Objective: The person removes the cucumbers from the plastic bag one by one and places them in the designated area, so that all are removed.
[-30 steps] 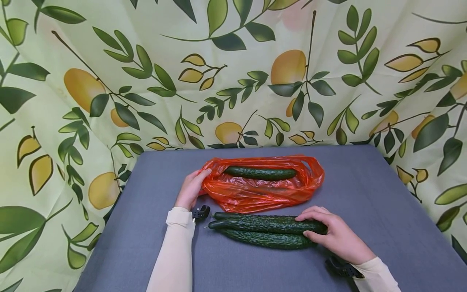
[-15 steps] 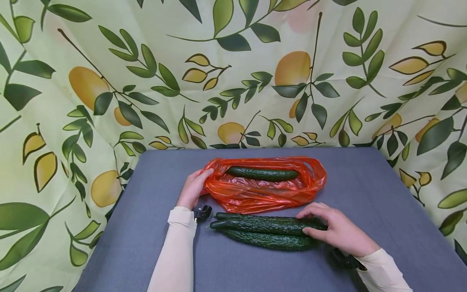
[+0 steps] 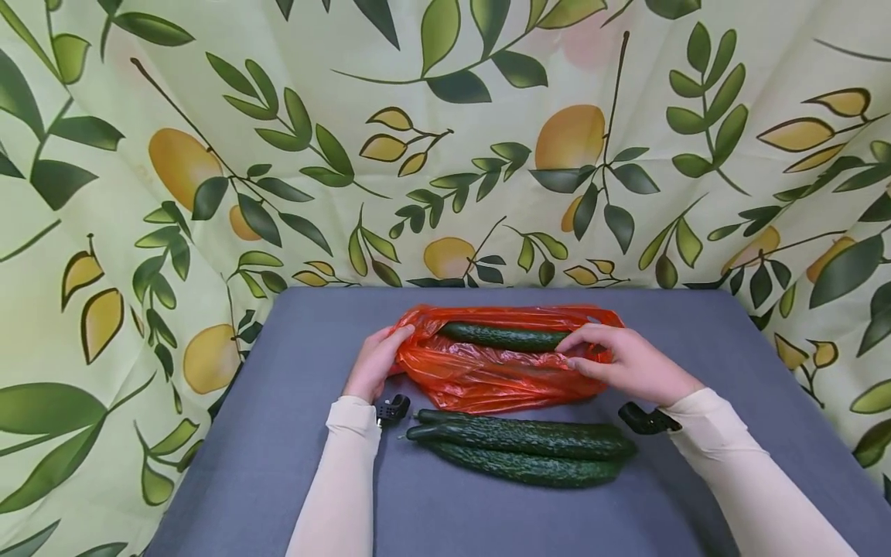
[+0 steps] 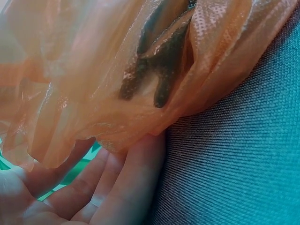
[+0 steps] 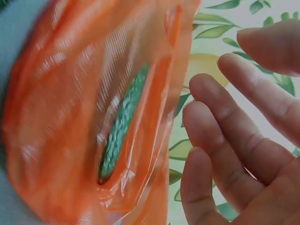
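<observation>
A red plastic bag [image 3: 480,387] lies on its side with its mouth towards me, and a dark green cucumber [image 3: 504,336] shows inside. My left hand [image 3: 374,363] holds the bag's left edge, thumb on the rim. In the left wrist view two dark cucumber ends [image 4: 161,89] show through the thin plastic. My right hand [image 3: 629,362] is over the bag's right end, fingertips at the mouth in the head view. The right wrist view shows its fingers [image 5: 234,117] spread and loosely bent, holding nothing. Dark, bumpy cucumbers [image 3: 522,441] lie side by side in front of the bag.
A grey-blue cloth [image 3: 292,325] covers the table. Behind and along both sides hangs a pale curtain [image 3: 320,224] printed with leaves and fruit. Black wrist devices [image 3: 647,419] are strapped to both wrists over pale sleeves [image 3: 344,480].
My right hand has left the cucumbers on the table and moved up and away from me to the right end of the bag. My left hand stays on the bag's left edge.
</observation>
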A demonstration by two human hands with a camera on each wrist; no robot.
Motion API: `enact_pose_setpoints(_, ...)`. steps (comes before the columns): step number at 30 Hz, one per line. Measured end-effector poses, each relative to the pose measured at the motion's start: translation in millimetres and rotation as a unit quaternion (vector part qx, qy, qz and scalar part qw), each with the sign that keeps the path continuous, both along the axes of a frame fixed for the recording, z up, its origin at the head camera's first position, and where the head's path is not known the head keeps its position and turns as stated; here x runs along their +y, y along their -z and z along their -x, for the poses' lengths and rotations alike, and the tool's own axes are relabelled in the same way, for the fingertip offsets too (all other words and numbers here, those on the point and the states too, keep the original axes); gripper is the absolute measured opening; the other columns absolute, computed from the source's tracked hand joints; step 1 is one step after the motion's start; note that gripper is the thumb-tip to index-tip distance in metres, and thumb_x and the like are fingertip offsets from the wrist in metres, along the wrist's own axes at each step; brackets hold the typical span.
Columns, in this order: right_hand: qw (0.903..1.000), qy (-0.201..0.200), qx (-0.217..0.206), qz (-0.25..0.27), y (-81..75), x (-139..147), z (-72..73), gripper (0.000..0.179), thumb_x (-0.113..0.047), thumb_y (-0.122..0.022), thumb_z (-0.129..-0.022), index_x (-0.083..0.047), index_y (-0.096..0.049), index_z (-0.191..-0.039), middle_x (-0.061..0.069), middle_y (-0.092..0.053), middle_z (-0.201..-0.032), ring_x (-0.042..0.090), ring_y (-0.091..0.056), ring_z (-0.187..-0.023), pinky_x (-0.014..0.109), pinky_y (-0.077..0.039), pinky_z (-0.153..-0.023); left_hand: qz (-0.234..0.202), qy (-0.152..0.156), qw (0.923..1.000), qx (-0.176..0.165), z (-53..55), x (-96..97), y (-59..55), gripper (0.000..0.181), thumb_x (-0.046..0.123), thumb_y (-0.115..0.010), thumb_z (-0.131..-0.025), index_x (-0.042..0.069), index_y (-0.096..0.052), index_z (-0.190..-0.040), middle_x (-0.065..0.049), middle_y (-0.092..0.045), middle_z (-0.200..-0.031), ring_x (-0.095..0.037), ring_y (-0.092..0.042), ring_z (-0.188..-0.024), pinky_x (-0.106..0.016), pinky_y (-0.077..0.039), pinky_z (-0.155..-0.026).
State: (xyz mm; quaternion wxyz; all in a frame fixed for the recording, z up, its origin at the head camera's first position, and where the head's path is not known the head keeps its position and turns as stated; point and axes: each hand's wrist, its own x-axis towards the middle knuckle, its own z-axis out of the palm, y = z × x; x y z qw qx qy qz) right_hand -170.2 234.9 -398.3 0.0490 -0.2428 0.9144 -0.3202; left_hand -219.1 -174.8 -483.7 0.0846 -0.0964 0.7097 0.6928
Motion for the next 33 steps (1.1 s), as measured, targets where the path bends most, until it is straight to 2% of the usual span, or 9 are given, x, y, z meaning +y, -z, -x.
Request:
enact_pose_setpoints(3,0.9995,-0.007,-0.022,-0.023,0.0,0,19.6,0.017,-0.022,-0.076,-0.102,-0.027,-0.076,-0.119,-0.008,-0.075,-0.106,0.012,-0.067,-0.093,0.029,-0.056,-0.082,-0.003,0.001,1.0,0.0,0.1,0.4,1.0,0.048,0.044,-0.069,-0.104,0.006,-0.071,-0.132,-0.01,-0.079,-0.106,-0.01,-0.075,-0.082,-0.027,-0.063,-0.076)
enact_pose_setpoints(7,0.9972,-0.018,-0.054,-0.048,9.7,0,39.5,0.019,-0.021,-0.075,-0.103,-0.018,-0.077,-0.121,-0.002,-0.078,-0.108,0.014,-0.068,-0.087,0.032,-0.056,-0.082,-0.003,0.001,1.0,0.002,-0.1,0.6,2.5,0.047,0.043,-0.069,-0.104,0.005,-0.072,-0.132,-0.01,-0.079,-0.105,-0.01,-0.074,-0.081,-0.026,-0.062,-0.075)
enact_pose_setpoints(10,0.9955,-0.025,-0.059,-0.069,21.4,-1,48.4,0.019,-0.02,-0.075,-0.102,-0.016,-0.078,-0.121,-0.002,-0.079,-0.116,0.013,-0.07,-0.095,0.037,-0.058,-0.088,0.003,0.002,1.0,0.001,-0.8,0.7,3.1,0.047,0.045,-0.069,-0.103,0.006,-0.073,-0.13,-0.01,-0.079,-0.105,-0.011,-0.074,-0.082,-0.026,-0.063,-0.076)
enact_pose_setpoints(14,0.9931,-0.05,-0.06,-0.087,33.3,-5,56.4,0.019,-0.018,-0.076,-0.101,-0.017,-0.079,-0.12,-0.003,-0.079,-0.116,0.013,-0.071,-0.102,0.04,-0.059,-0.091,0.005,0.001,1.0,0.002,-1.8,0.1,2.9,0.048,0.046,-0.07,-0.103,0.007,-0.072,-0.13,-0.008,-0.079,-0.104,-0.011,-0.075,-0.083,-0.026,-0.063,-0.077)
enact_pose_setpoints(18,0.9897,-0.072,-0.086,-0.089,38.8,-13,61.7,0.019,-0.018,-0.077,-0.1,-0.018,-0.079,-0.119,-0.004,-0.079,-0.115,0.013,-0.071,-0.103,0.037,-0.059,-0.091,-0.002,-0.006,1.0,0.005,-0.6,-1.3,1.2,0.046,0.045,-0.07,-0.103,0.007,-0.073,-0.13,-0.008,-0.079,-0.104,-0.012,-0.075,-0.083,-0.026,-0.063,-0.077)
enact_pose_setpoints(23,0.9847,-0.089,-0.127,-0.079,41.8,-20,60.8,0.022,-0.02,-0.08,-0.098,-0.015,-0.078,-0.119,-0.003,-0.08,-0.112,0.011,-0.073,-0.1,0.036,-0.062,-0.091,-0.002,-0.007,1.0,0.002,-0.5,-0.4,0.1,0.045,0.044,-0.069,-0.103,0.008,-0.073,-0.13,-0.009,-0.079,-0.105,-0.012,-0.075,-0.083,-0.026,-0.063,-0.076)
enact_pose_setpoints(28,0.9828,-0.086,-0.132,-0.096,43.1,-25,59.4,0.024,-0.024,-0.082,-0.096,-0.016,-0.079,-0.119,-0.005,-0.079,-0.109,0.009,-0.071,-0.097,0.035,-0.06,-0.09,0.003,-0.006,1.0,0.001,-0.4,-0.8,0.2,0.046,0.045,-0.069,-0.103,0.009,-0.073,-0.131,-0.011,-0.079,-0.107,-0.011,-0.075,-0.084,-0.026,-0.063,-0.076)
enact_pose_setpoints(33,0.9812,-0.081,-0.134,-0.113,42.0,-25,57.7,0.028,-0.018,-0.082,-0.094,-0.013,-0.078,-0.121,-0.002,-0.079,-0.111,0.012,-0.07,-0.1,0.039,-0.061,-0.092,0.006,-0.004,0.9999,0.007,0.5,-1.9,1.2,0.048,0.047,-0.069,-0.103,0.008,-0.072,-0.131,-0.014,-0.079,-0.111,-0.01,-0.074,-0.083,-0.025,-0.062,-0.076)
